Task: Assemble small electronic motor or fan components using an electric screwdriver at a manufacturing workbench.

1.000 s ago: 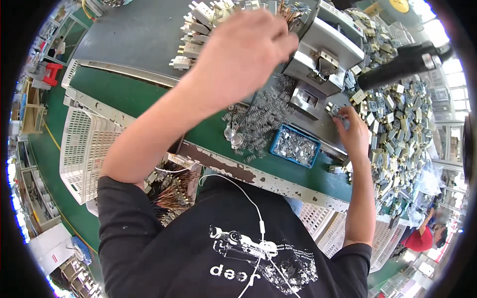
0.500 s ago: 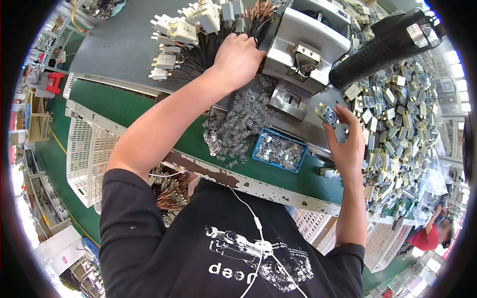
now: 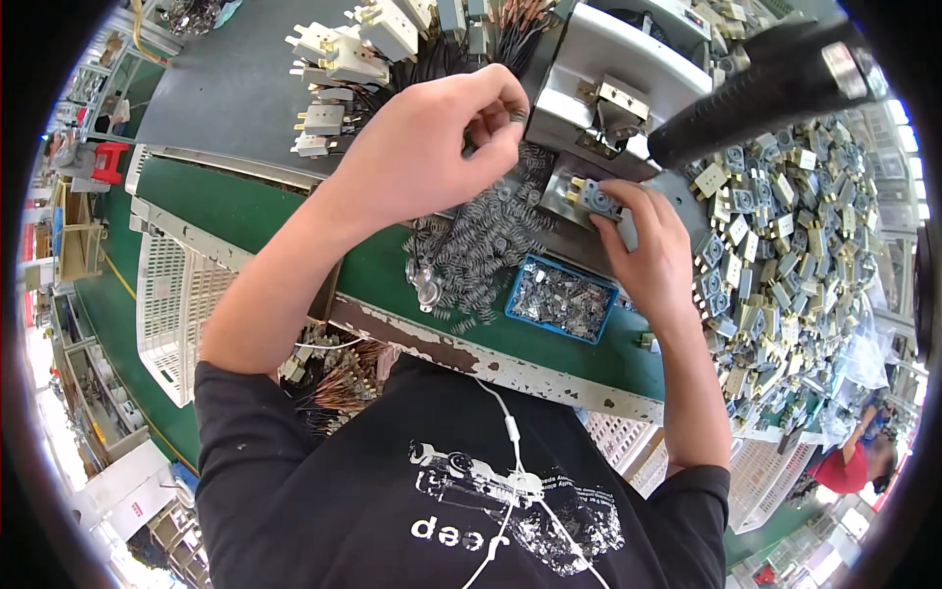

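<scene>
Grey switch body [image 3: 596, 199], small, blocky and moulded with brass-coloured terminals, pinched at the fingertips of the right hand [image 3: 655, 257] just before the grey metal press fixture [image 3: 608, 103]. The left hand [image 3: 432, 147] is curled, thumb and forefinger closed on what appears to be a small coil spring [image 3: 517, 116], though it is too small to confirm. Step judged in hand: bringing spring and body together at the fixture; the next move calls for fine alignment. Below lie a tangled heap of wire springs [image 3: 481, 245], a blue tray [image 3: 562, 301] of shiny metal bits, and a pile of like bodies [image 3: 775, 226].
</scene>
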`<state>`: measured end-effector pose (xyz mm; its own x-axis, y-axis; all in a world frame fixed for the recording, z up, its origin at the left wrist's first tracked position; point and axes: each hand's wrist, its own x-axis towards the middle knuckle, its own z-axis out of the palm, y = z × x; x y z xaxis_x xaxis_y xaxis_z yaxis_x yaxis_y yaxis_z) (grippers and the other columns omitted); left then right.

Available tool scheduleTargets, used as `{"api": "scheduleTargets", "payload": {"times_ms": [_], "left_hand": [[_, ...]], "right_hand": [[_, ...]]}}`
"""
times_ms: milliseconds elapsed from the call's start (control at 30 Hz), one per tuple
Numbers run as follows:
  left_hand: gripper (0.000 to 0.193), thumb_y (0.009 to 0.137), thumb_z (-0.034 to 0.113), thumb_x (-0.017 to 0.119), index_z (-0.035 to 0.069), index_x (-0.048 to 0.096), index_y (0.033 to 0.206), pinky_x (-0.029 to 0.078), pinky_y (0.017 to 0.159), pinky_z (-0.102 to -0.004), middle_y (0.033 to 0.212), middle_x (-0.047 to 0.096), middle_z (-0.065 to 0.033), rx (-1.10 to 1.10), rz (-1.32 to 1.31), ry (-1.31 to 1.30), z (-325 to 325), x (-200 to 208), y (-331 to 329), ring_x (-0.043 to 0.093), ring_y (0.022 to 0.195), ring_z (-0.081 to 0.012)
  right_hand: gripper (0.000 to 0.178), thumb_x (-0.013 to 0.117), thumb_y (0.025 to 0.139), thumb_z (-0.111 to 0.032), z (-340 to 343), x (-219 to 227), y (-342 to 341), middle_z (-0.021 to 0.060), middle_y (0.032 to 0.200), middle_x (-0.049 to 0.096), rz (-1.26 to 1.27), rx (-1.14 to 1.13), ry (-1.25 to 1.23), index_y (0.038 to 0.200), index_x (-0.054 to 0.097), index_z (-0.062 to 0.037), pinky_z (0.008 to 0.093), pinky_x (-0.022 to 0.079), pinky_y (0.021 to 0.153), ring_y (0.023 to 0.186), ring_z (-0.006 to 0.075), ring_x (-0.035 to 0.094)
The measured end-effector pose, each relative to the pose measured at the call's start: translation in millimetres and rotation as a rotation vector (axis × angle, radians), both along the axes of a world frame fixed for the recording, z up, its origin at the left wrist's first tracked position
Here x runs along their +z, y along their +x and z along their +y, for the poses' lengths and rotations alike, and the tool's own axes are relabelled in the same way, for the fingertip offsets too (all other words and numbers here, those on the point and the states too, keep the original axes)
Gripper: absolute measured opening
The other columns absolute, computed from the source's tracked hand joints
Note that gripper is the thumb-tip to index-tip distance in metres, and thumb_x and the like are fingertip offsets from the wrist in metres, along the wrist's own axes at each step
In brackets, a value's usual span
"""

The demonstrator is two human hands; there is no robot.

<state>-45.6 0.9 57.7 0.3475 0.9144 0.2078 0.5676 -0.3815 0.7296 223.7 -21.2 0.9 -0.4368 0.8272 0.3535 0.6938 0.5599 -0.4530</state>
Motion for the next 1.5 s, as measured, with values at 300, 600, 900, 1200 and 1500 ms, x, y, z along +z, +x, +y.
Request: {"api": "scheduleTargets", "payload": {"times_ms": [300,600,900,1200,1500], "left_hand": [[0.015,0.097,0.015,0.062,0.005,0.061,0.107,0.049,0.065,-0.025,0.081,0.064,-0.0013,-0.004,-0.263,-0.116,-13,-20,-17,0.059,0.072,-0.0073],[0.017,0.103,0.02,0.054,0.007,0.056,0.113,0.049,0.069,-0.023,0.095,0.063,-0.0029,-0.098,-0.538,-0.447,-22,-22,-35,0.061,0.08,-0.0066],[0.018,0.095,0.022,0.061,0.006,0.058,0.104,0.05,0.068,-0.0377,0.08,0.064,-0.0109,-0.017,0.285,-0.368,-49,-3,-61,0.064,0.074,-0.0259],[0.015,0.103,0.018,0.057,0.004,0.055,0.11,0.048,0.072,-0.0264,0.086,0.065,-0.0017,-0.115,-0.001,-0.673,-42,-38,-70,0.058,0.081,-0.0076],[0.017,0.103,0.019,0.056,0.002,0.055,0.11,0.048,0.072,-0.027,0.082,0.061,-0.0011,-0.165,-0.016,-0.681,-35,-36,-69,0.057,0.079,-0.008]], "right_hand": [[0.034,0.079,0.079,-0.003,3,-8,-3,0.0101,0.11,0.072,0.013,-0.002,0.049,0.11,0.066,-0.0057,0.0407,0.053,0.086,0.099,0.0316,0.067],[0.025,0.08,0.08,-0.003,7,-10,-5,0.0097,0.116,0.074,-0.004,0.01,-0.004,0.103,0.07,-0.0045,0.0393,0.054,0.089,0.101,0.0297,0.068],[0.032,0.074,0.082,0.001,-31,23,-25,0.013,0.123,0.071,-0.031,0.042,0.074,0.113,0.074,-0.0077,0.0389,0.054,0.092,0.109,0.03,0.068],[0.036,0.074,0.076,-0.004,-58,-7,-105,0.0098,0.112,0.068,0.082,0.631,-0.182,0.112,0.07,-0.009,0.0404,0.054,0.083,0.096,0.0289,0.067],[0.037,0.071,0.072,-0.005,-65,-10,-117,0.0098,0.107,0.067,0.057,0.548,-0.106,0.109,0.07,-0.0076,0.0393,0.051,0.082,0.096,0.0268,0.065]]}}
